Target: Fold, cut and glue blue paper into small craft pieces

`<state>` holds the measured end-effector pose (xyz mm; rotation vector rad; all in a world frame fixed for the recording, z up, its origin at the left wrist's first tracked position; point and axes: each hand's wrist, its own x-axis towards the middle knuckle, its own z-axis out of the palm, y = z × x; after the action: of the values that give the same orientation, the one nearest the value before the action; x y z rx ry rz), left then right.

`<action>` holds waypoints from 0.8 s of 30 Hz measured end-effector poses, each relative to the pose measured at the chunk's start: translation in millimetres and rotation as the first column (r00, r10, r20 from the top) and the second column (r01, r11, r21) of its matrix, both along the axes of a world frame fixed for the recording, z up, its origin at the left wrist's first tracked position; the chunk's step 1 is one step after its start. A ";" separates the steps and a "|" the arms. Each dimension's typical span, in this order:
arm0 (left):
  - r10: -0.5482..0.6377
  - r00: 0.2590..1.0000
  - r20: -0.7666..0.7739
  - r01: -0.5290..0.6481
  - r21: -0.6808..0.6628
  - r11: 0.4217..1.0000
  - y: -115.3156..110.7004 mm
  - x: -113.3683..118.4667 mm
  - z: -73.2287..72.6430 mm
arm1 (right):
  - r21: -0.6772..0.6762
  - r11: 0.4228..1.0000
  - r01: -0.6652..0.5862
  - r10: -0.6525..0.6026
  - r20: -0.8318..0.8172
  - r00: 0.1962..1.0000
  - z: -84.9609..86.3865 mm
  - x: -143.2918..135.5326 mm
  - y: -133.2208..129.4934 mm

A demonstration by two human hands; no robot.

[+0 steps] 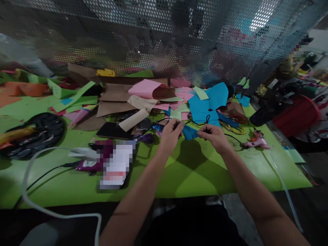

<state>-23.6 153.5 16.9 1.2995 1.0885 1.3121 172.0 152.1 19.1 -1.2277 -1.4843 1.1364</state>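
A small blue piece (pixel 190 132) is stretched between my two hands above the green table. My left hand (pixel 172 132) pinches its left end with closed fingers. At its right corner, the thumb and fingertips of my right hand (pixel 212 134) are pressed together on it. Black cord (pixel 234 136) passes behind both hands and runs right toward a pink glue gun (pixel 257 140). Just beyond the hands lie larger blue sheets (pixel 208 99) and pale green and pink scraps.
Left of my arms are a blurred-out device (pixel 116 164), a purple power strip (pixel 88 165), a black phone (pixel 109 130) and a black round tray (pixel 48 131). Brown, pink and green pieces line the back, before a perforated metal panel (pixel 143 37). A red bucket (pixel 298 114) stands right.
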 end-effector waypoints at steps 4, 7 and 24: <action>0.036 0.998 0.048 -0.037 0.022 0.999 -1.4 1.3 -0.1 | 0.011 1.000 -0.019 0.019 0.009 1.000 1.0 -2.7 -4.0; 0.087 0.995 0.057 -0.087 0.000 0.996 -1.4 0.9 -0.1 | 0.020 0.999 0.026 -0.026 -0.009 1.000 3.1 -5.3 -6.6; -0.086 0.996 -0.006 0.085 -0.034 0.996 -1.5 2.2 -0.1 | 0.034 0.992 0.122 -0.118 -0.097 0.988 2.9 -9.4 -7.1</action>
<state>-21.4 152.0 16.8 1.3127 1.0449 1.2211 162.6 144.9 22.0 -1.2031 -1.3382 1.0655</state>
